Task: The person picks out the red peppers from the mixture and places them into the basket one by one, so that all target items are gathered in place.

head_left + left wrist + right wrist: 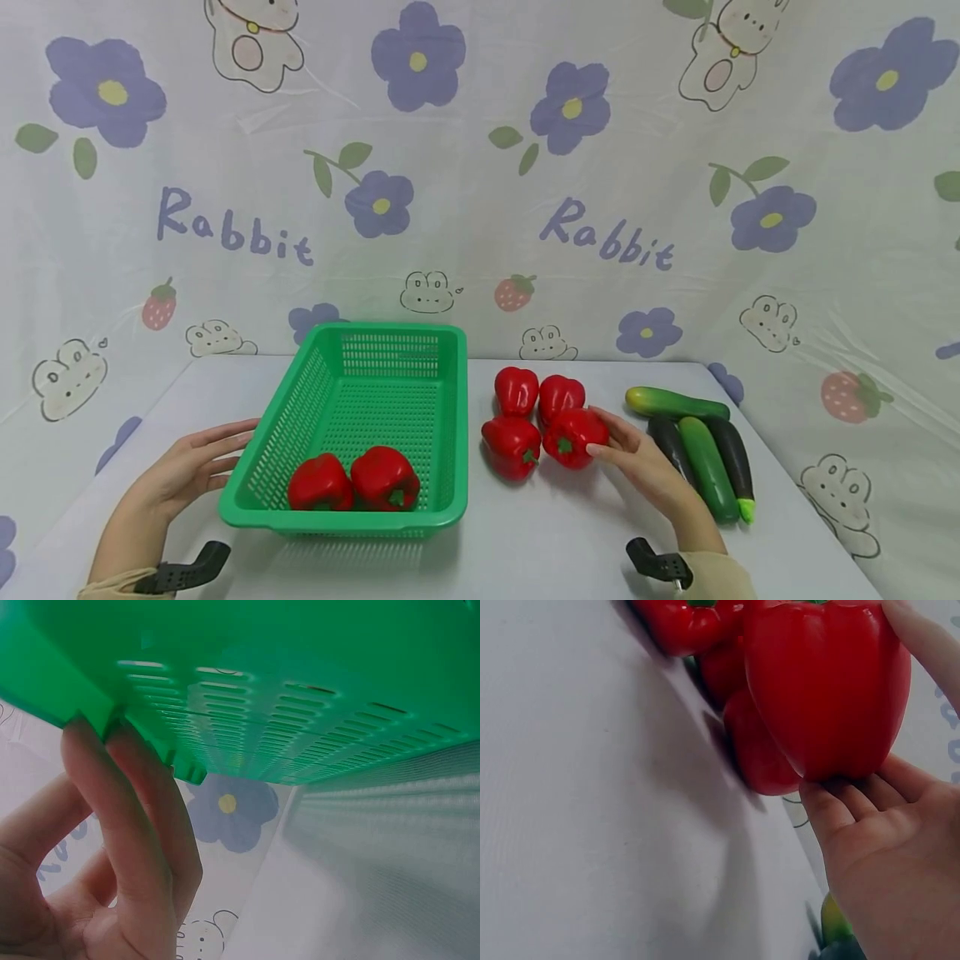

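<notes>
My right hand point(648, 468) grips a red bell pepper point(576, 437) between thumb and fingers; in the right wrist view the fingers lie against one end of this pepper point(829, 690) and the thumb against the other. Close beside it on the table are three more red bell peppers point(512, 447). At the left stands a green plastic basket point(459, 400) with two red bell peppers point(384, 477) in its near end. My left hand point(176, 475) is at the basket's left side, its fingertips touching under the rim point(45, 697) in the left wrist view.
At the right of the white table point(555, 533) lie a yellow-tipped green cucumber point(675, 403), another green cucumber point(707, 467) and two dark eggplants point(731, 458). A patterned cloth point(480, 167) hangs behind the table's back edge.
</notes>
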The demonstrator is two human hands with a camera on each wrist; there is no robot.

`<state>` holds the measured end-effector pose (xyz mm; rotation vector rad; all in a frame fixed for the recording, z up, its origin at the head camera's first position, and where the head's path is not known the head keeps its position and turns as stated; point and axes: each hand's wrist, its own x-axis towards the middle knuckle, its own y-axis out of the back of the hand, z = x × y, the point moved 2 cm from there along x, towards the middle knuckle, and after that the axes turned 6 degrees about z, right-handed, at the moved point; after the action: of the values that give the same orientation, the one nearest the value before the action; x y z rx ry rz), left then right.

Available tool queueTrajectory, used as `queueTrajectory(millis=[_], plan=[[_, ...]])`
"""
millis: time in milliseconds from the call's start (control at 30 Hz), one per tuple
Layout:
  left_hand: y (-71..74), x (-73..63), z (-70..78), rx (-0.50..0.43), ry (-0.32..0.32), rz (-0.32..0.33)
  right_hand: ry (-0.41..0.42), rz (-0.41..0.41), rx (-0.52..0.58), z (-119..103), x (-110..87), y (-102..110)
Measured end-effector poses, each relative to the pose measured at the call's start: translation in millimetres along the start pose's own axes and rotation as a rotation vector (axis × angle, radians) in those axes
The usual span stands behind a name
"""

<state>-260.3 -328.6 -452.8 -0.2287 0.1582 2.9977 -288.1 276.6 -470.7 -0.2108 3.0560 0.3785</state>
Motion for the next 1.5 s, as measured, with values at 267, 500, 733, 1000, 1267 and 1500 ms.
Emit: queueTrajectory(millis=[267,500,733,1000,1267,1500], plan=[[-0.8,-0.7,0.8,0.005,-0.001,0.012,0.043,0.003,-0.013,-13,1.2,-1],[-0.9,-0.2,0.6,0.007,-0.005,0.013,0.073,0.002,-0.014,-25,5.7,-3],[-1.5,-0.8,1.8,0.007,0.000,0.021,0.109,0.000,-0.010,-34,16.0,-8],[-0.8,-0.7,1.1,-0.006,0.001,0.009,0.100,-0.007,-0.002,-45,25.4,-16],[-1.1,-0.8,1.5,-0.014,0.004,0.006,0.125,-0.020,-0.005,-59,32.2,-26],[-0.4,-0.5,1.3,-0.003,0.003,0.013,0.168,-0.032,0.002,-69,39.7,-35]])
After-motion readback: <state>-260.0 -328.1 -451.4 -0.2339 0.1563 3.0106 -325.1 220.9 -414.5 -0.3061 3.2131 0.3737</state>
